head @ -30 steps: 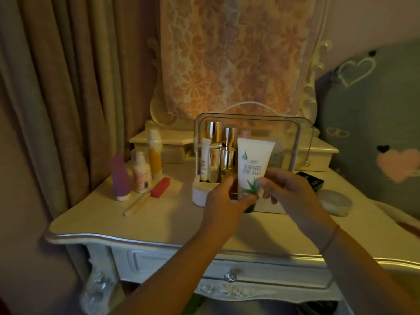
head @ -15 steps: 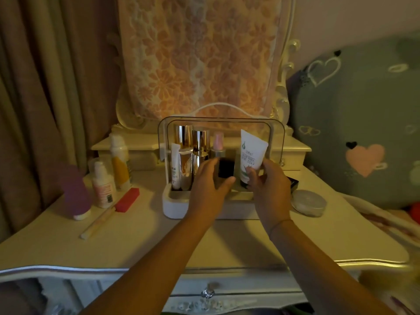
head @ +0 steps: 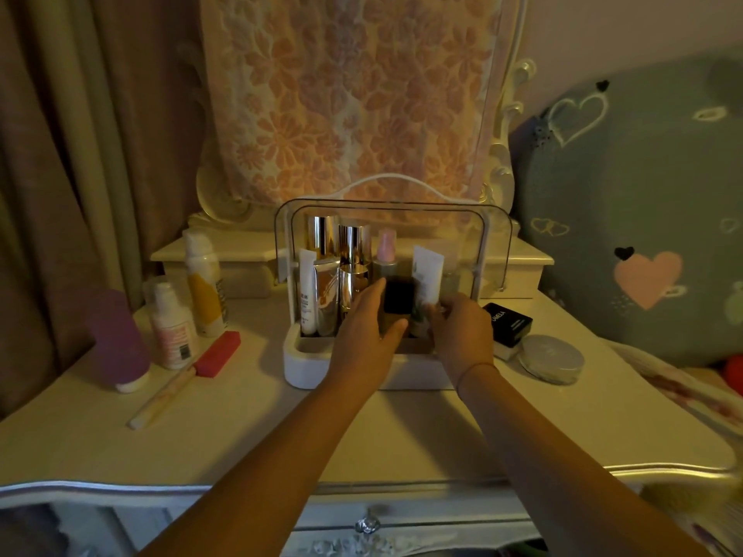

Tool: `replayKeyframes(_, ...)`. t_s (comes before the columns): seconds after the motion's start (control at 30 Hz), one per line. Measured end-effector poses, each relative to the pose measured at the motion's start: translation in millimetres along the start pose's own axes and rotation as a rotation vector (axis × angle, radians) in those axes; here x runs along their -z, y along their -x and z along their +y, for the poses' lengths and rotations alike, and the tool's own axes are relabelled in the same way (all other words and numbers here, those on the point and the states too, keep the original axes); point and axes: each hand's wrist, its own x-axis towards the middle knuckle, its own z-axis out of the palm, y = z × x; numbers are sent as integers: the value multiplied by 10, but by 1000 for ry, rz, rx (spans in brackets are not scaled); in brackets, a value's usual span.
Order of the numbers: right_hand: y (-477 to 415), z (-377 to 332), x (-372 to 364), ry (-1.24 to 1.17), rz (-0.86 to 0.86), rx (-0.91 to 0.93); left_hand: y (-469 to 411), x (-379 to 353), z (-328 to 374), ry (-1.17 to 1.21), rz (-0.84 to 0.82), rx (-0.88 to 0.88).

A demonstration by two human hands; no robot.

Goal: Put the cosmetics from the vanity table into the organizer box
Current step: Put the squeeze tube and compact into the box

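Two hands are reached into a clear-walled organizer box point(head: 295, 355) on a pale bench point(head: 241, 436). The left hand point(head: 364, 339) is curled around a dark-capped bottle point(head: 398, 303), held upright inside the box. The right hand point(head: 458, 327) is closed on the lower end of a white tube point(head: 428, 275), which is stood cap-down beside the bottle. Gold bottles point(head: 354, 251) are packed just left of them. Several cosmetics are left on the bench: a yellow bottle point(head: 203, 283), a purple bottle point(head: 116, 339), a black compact point(head: 508, 321). If the tube is released unsupported, it may topple and knock its neighbours over.
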Motion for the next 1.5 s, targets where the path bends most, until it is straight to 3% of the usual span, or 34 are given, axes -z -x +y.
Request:
replayKeyframes(0.37,-79,-50,-6,82,-79,-10,-35,-34,-23,-48,-10,-13)
replayKeyframes(0.67,-153,-62,-43,346,-212,7,-32,-38,-44,-70,12,-49)
replayKeyframes(0.83,-214,-87,-86,433,-175,-23,4,-7,-77,-23,8,-42)
replayKeyframes(1.27,-245,-14,-47,324,-222,-23,211,92,-169,-71,-45,-82)
replayKeyframes(1.5,-271,-17,-82,345,-202,-41,282,140,-207,-147,31,-97)
